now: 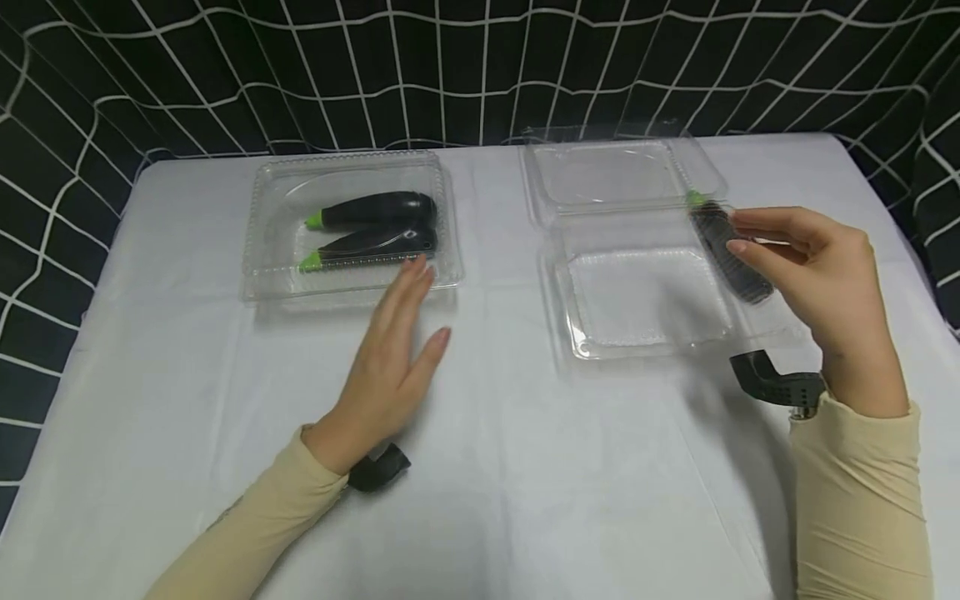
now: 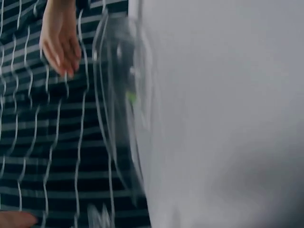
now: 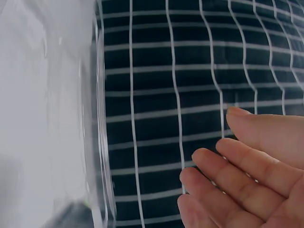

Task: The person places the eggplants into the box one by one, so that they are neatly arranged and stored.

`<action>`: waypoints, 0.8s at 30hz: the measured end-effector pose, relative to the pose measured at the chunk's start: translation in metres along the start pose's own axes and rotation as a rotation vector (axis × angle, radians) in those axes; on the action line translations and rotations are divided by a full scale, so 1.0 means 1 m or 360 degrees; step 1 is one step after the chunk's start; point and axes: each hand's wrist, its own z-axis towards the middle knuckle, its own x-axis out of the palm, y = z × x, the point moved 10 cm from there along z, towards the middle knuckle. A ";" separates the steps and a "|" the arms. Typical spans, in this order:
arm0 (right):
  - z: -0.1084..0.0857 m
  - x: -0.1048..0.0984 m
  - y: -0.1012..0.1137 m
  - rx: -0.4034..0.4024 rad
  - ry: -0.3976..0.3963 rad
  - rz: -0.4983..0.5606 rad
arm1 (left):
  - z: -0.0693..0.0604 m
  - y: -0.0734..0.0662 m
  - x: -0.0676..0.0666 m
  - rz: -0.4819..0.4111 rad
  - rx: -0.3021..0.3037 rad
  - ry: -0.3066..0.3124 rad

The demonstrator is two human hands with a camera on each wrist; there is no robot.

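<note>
My left hand (image 1: 382, 367) has its fingers straight, tips at the front right corner of a clear plastic box (image 1: 277, 279); contact cannot be told. Two glossy black eggplant-shaped pieces (image 1: 382, 208) with green ends lie inside that box. My right hand (image 1: 832, 275) hovers by the right side of a clear clamshell box (image 1: 637, 354), its lid (image 1: 607, 175) folded back. At that side, seen through plastic, slants a similar dark piece (image 1: 731, 254) with a green end. The right wrist view shows my right hand (image 3: 256, 180) with fingers extended and nothing between them.
A white cloth (image 1: 487, 467) covers the table. Dark walls with white netting (image 1: 480, 75) rise behind and at both sides. The clamshell's lid lies near the table's back edge.
</note>
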 end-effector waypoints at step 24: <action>0.008 -0.055 -0.100 0.0305 -0.0053 -0.0266 | 0.063 -0.013 0.148 0.0520 -0.0089 0.0735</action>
